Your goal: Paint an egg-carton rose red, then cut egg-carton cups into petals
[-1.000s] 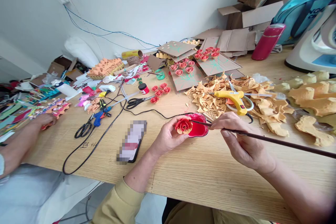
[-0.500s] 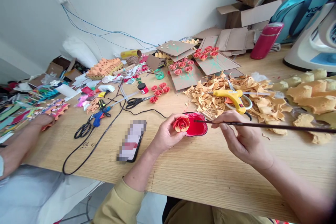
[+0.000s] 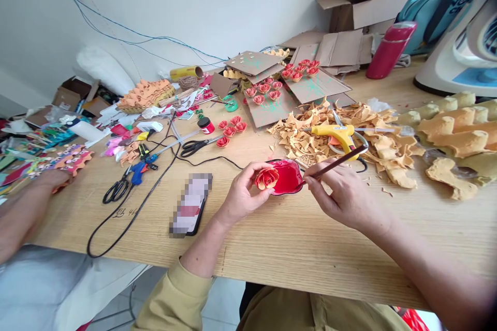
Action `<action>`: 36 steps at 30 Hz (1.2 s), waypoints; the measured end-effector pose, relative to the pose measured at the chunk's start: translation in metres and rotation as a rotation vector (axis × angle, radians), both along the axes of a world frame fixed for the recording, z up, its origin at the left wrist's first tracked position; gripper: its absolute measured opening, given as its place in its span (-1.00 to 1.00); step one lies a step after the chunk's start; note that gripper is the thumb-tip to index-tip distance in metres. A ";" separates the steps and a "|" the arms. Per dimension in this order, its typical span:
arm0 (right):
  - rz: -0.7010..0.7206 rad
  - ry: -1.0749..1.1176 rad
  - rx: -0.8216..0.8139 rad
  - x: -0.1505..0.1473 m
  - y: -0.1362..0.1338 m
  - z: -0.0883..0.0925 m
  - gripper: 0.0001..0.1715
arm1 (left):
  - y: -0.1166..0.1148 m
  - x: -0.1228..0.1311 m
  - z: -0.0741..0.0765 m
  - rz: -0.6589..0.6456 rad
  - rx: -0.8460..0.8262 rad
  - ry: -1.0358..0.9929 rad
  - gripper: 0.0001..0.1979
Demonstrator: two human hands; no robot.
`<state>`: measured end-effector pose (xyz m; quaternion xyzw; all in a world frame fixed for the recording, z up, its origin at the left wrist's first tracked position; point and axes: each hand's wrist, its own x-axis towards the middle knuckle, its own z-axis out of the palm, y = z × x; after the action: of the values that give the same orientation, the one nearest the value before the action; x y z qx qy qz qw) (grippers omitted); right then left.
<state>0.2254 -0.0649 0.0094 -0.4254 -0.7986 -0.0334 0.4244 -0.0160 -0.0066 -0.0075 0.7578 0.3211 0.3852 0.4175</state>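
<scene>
Between the thumb and fingers of my left hand (image 3: 243, 196) is a red-painted paper rose (image 3: 266, 179) with some orange still showing on its petals. Just behind and to the right of it sits a small dish of red paint (image 3: 288, 175). My right hand (image 3: 341, 191) is closed around a dark paintbrush (image 3: 337, 164), its handle slanting up to the right. The brush tip reaches down at the right side of the dish; the bristles are hard to make out. Several finished-looking red roses (image 3: 232, 129) stand on the table beyond my left hand.
A yellow glue gun (image 3: 334, 134) lies by a heap of orange egg-carton scraps (image 3: 298, 134). A phone (image 3: 192, 204), black scissors (image 3: 194, 147) and a blue glue gun (image 3: 140, 169) with a looping cord lie to the left. Another person's hand (image 3: 58, 178) rests at far left.
The brush has tilted from nearly level to a steeper slant, and its tip has gone from the dish's middle to its right side. My left hand keeps hold of the rose.
</scene>
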 end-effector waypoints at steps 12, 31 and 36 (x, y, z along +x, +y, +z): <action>-0.048 0.427 -0.127 0.002 -0.007 0.002 -0.81 | 0.001 0.000 0.000 0.006 0.016 0.015 -0.58; 0.245 0.355 -0.016 0.005 -0.009 0.001 -0.75 | -0.003 0.005 0.007 -0.034 -0.313 -0.195 -0.49; 0.232 0.379 -0.002 0.006 -0.009 0.000 -0.74 | 0.000 0.003 0.003 -0.040 -0.285 -0.185 -0.50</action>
<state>0.2314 -0.0742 0.0098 -0.3300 -0.7481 0.0969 0.5675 -0.0128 -0.0070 -0.0049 0.6585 0.3174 0.3955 0.5561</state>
